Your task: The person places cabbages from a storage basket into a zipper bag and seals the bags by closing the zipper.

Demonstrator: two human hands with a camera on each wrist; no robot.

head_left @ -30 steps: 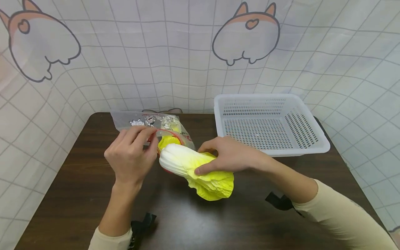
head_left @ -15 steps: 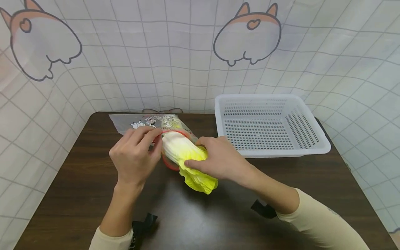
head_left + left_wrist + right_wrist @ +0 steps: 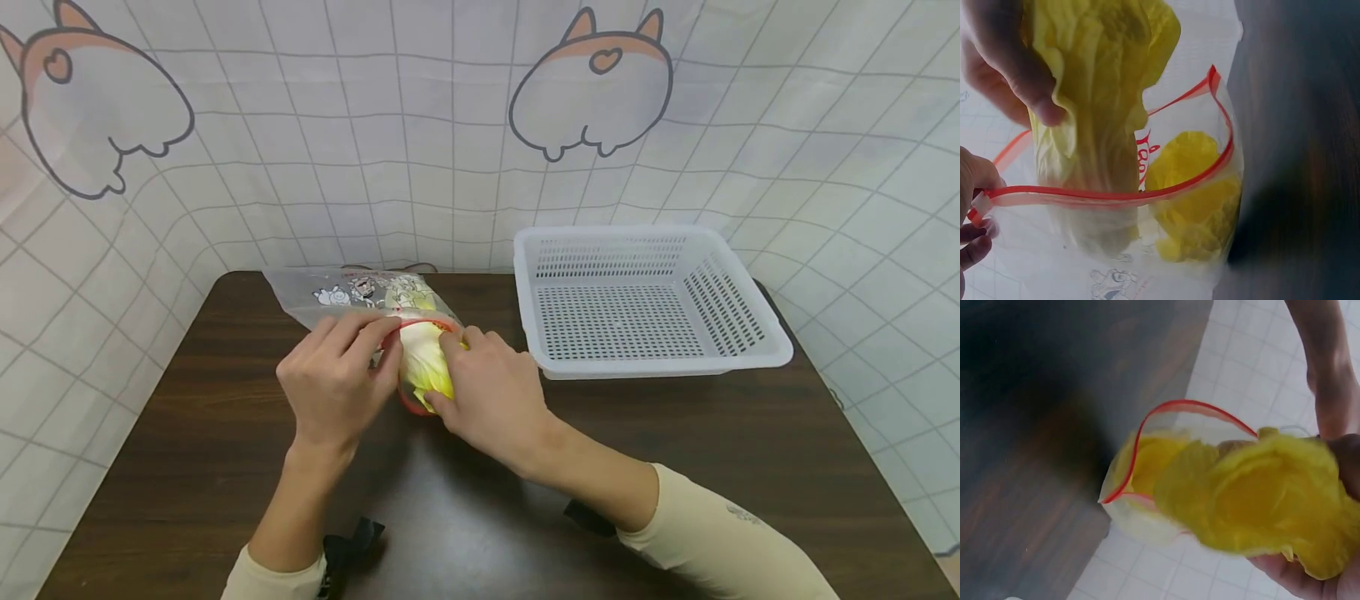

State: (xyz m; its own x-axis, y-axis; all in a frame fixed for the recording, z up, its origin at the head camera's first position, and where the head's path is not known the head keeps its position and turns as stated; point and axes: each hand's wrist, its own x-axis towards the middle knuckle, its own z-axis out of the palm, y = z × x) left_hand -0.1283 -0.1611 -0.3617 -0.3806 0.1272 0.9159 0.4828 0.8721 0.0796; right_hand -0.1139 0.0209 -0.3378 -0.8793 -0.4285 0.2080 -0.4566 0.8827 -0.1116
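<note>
A napa cabbage [image 3: 423,360], white at the base and yellow at its leafy end, is partway inside a clear zip bag [image 3: 300,292] with a red-edged mouth. My right hand [image 3: 495,398] grips the leafy end, fingers and thumb around it. My left hand [image 3: 337,375] pinches the bag's rim at one side of the mouth. Through the film in the left wrist view, the white base shows below the red zip strip [image 3: 1110,196]. Beside it in the bag lies a second yellow leafy piece [image 3: 1191,206]. Cartoon figures are printed on the bag.
A white perforated plastic basket [image 3: 534,325] stands at the back right of the dark wooden table [image 3: 187,467]. Behind the table hangs a white grid-patterned cloth [image 3: 420,133] with cartoon animals. Black straps [image 3: 352,542] hang at the wrists.
My right hand has moved left and carried the cabbage base-first into the bag's mouth, turning it more upright. The left hand keeps its pinch on the rim and has shifted slightly right.
</note>
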